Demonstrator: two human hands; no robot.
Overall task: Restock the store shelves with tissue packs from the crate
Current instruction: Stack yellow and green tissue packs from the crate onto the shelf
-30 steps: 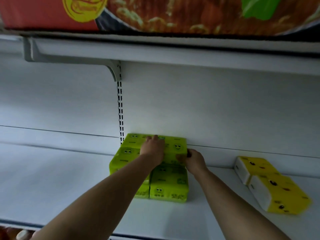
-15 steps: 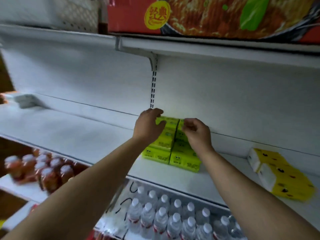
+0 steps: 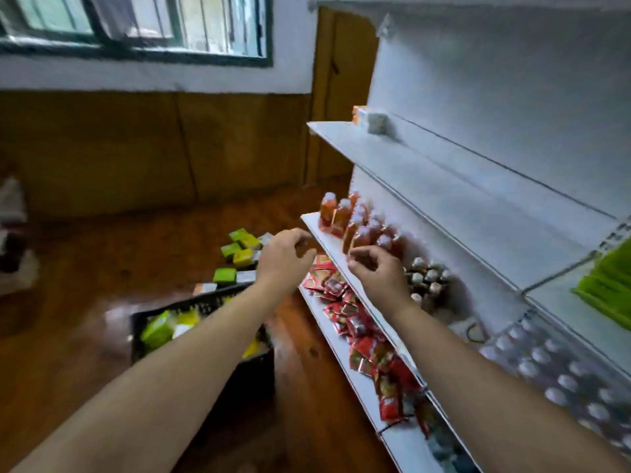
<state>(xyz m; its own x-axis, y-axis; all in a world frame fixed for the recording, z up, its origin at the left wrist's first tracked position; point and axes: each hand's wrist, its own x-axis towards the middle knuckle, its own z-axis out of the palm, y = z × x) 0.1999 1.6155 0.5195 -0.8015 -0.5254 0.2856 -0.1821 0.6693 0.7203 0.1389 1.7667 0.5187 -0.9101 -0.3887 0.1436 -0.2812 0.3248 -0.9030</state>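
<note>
We stand on a wooden floor [image 3: 85, 302] beside the white shelves [image 3: 478, 186]. The black crate [image 3: 252, 370] sits on the floor under our left forearm, with tissue packs [image 3: 158, 331] inside and loose packs [image 3: 242, 249] on the floor beyond it. A green stack [image 3: 611, 288] lies on the shelf at far right. Our left hand [image 3: 283, 261] and right hand [image 3: 375, 271] hover with fingers loosely curled, holding nothing.

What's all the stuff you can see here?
crate: one, black, on floor
tissue packs: several, green and yellow, in crate
loose packs: several, green and yellow, floor beyond crate
shelved packs: some, green, far right shelf
orange bottles: group, orange, middle shelf
sachets: many, red, lower shelf
capped bottles: many, white caps, lower right
small box: one, orange and white, top shelf
window: one, green frame, top left
left hand: one, empty, beside middle shelf
right hand: one, empty, at shelf edge
</note>
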